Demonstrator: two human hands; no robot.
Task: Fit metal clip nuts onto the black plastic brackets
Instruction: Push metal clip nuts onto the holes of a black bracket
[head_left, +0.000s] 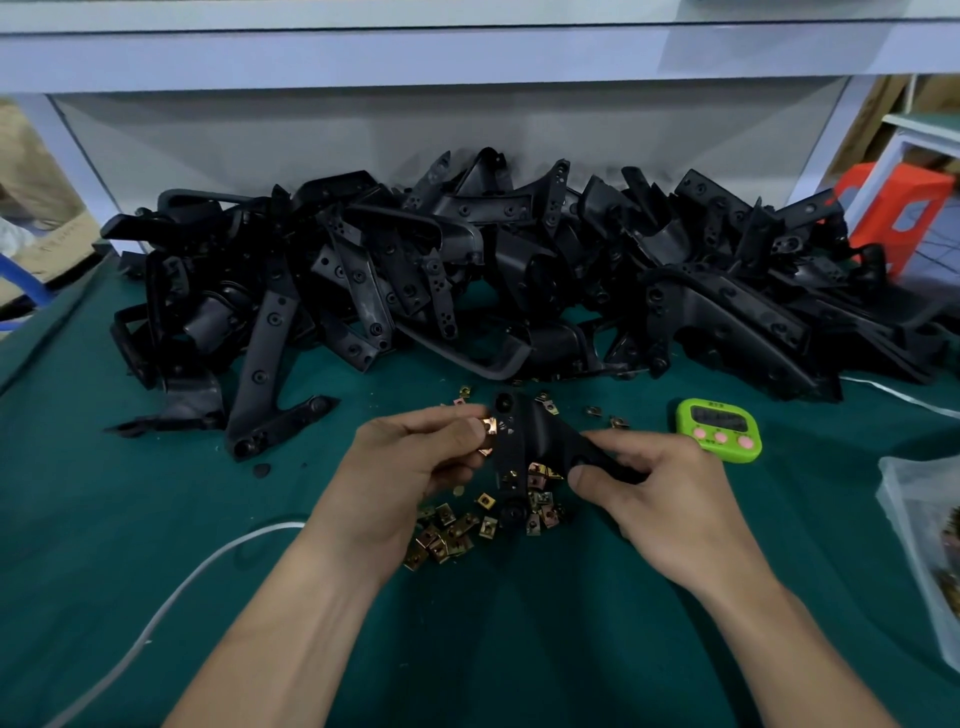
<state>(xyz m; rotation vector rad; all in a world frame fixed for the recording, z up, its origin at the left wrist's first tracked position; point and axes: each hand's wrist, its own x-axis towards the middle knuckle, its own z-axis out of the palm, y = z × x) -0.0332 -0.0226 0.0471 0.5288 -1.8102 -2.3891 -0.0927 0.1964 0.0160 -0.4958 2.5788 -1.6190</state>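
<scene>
A black plastic bracket (524, 441) is held above the green mat in the middle of the head view. My right hand (654, 493) grips its right arm between thumb and fingers. My left hand (415, 462) pinches a coppery metal clip nut (489, 427) against the bracket's left edge. Under the bracket lies a scatter of several loose brass-coloured clip nuts (452, 530). The bracket's lower end hangs down over this scatter.
A long heap of black brackets (467, 270) fills the back of the mat. A green timer (719, 430) sits to the right, a clear plastic box (919, 540) at the right edge. A white cable (171, 597) curves across the left front.
</scene>
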